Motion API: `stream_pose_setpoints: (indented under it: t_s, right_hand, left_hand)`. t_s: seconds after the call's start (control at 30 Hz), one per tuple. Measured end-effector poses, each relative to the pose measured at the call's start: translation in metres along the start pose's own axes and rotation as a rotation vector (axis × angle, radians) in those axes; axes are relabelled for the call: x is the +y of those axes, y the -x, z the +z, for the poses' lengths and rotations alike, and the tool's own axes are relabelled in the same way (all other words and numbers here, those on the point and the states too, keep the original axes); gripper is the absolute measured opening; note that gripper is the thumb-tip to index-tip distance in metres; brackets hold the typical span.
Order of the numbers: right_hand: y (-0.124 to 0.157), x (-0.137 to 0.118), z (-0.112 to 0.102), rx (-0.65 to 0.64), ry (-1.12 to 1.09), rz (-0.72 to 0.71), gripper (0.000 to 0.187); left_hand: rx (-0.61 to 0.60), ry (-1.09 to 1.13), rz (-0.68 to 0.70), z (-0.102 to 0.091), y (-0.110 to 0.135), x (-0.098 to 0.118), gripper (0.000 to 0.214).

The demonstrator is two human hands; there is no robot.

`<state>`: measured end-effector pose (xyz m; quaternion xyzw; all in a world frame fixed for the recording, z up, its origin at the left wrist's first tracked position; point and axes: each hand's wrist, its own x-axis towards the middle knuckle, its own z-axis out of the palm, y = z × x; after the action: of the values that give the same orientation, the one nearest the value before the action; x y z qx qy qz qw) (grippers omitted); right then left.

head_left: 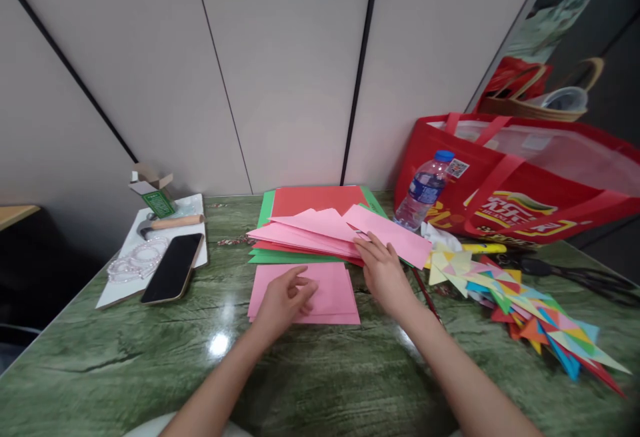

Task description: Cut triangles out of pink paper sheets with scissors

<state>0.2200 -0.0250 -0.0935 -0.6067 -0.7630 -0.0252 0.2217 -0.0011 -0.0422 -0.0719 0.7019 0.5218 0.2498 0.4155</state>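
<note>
Two or more pink paper sheets lie stacked on the table in front of me. Over them is my left hand, its fingers loosely bent and apart, with nothing visible in them. My right hand lies with outstretched fingers on the lower left part of a slanted pink paper piece. Beside that piece, several overlapping pink sheets fan out on top of red paper and green paper. The underside of my right hand is hidden.
At left, a phone, beads, a hammer and a small box rest on a white board. At right are a water bottle, red bag, scissors and many-coloured folded paper.
</note>
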Motion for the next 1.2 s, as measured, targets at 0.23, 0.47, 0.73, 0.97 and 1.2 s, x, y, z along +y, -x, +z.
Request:
stream_pose_setpoints:
  t_s: [0.23, 0.47, 0.73, 0.97, 1.2]
  right_hand:
    - [0.019, -0.056, -0.011, 0.014, -0.333, -0.430, 0.049]
    - [0.018, -0.047, -0.010, 0.031, -0.479, 0.067, 0.016]
    - [0.003, -0.030, 0.014, -0.162, -1.020, 0.459, 0.017]
    - [0.013, -0.045, 0.004, -0.421, -1.231, 0.389, 0.025]
    - [0.004, -0.043, -0.007, -0.250, -1.433, 0.462, 0.038]
  left_hand:
    - [0.138, 1.023, -0.201, -0.009, -0.008, 0.003, 0.033]
    - [0.157, 1.048, -0.362, -0.012, -0.015, -0.004, 0.019]
    - [0.156, 1.049, -0.360, -0.011, -0.015, -0.002, 0.023]
    - [0.417, 1.047, -0.168, -0.011, -0.019, -0.017, 0.034]
    - [0.365, 0.987, -0.132, -0.012, -0.016, -0.010, 0.040]
